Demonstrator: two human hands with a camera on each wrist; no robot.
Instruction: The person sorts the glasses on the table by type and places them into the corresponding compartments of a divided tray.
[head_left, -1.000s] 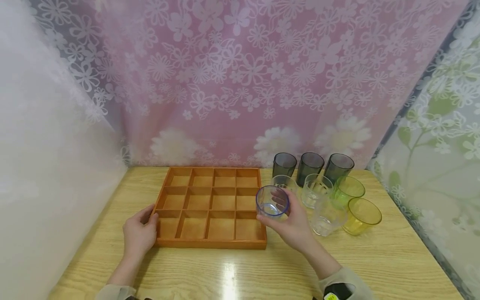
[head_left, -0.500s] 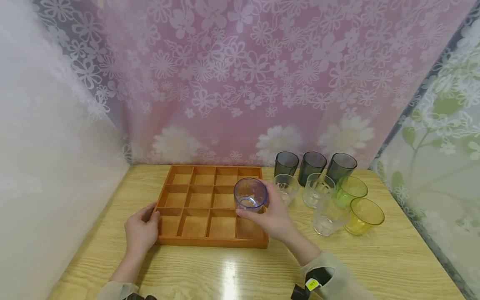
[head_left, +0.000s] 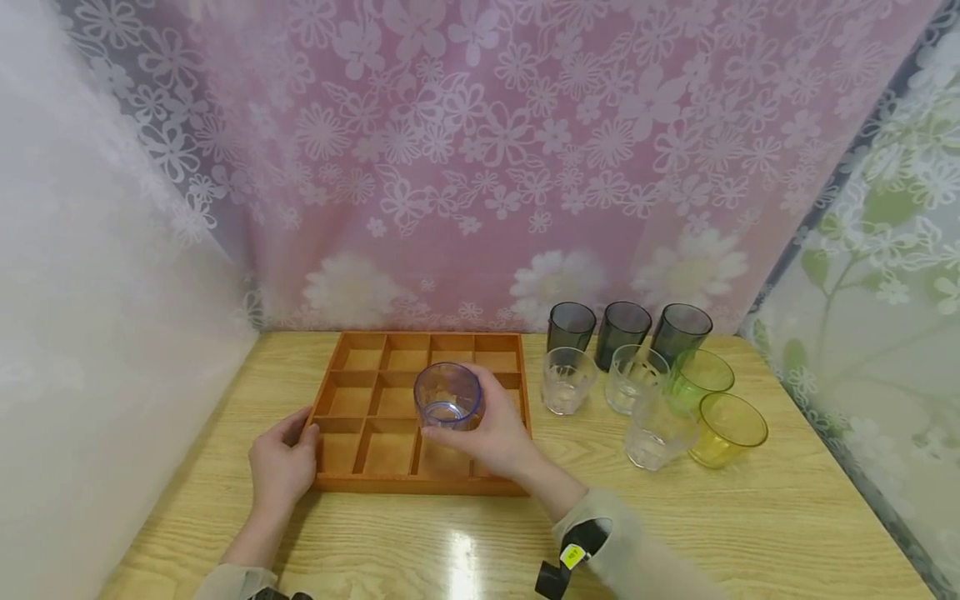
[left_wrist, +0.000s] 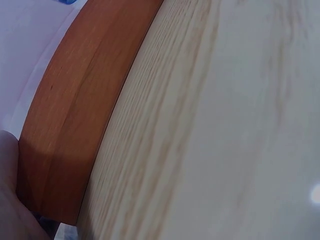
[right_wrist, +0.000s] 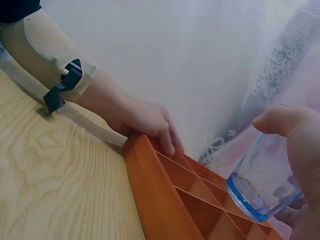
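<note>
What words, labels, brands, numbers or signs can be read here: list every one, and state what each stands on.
Small yellow rectangular label on the black right-wrist strap: dark marks, too small and blurred to read.
No other text can be made out; none shows on the clear, round, blue-rimmed cup or the orange-brown wooden compartment tray.

1. At your far side hangs a pink, white-flowered curtain [head_left: 450, 208].
2. On your left you have a pale sheet [head_left: 127, 292]; on your right, a white, green-leafed hanging [head_left: 881, 333].
3. Before you spreads a light wood-grain table [head_left: 375, 537], with bright glare [head_left: 462, 560] near you.
</note>
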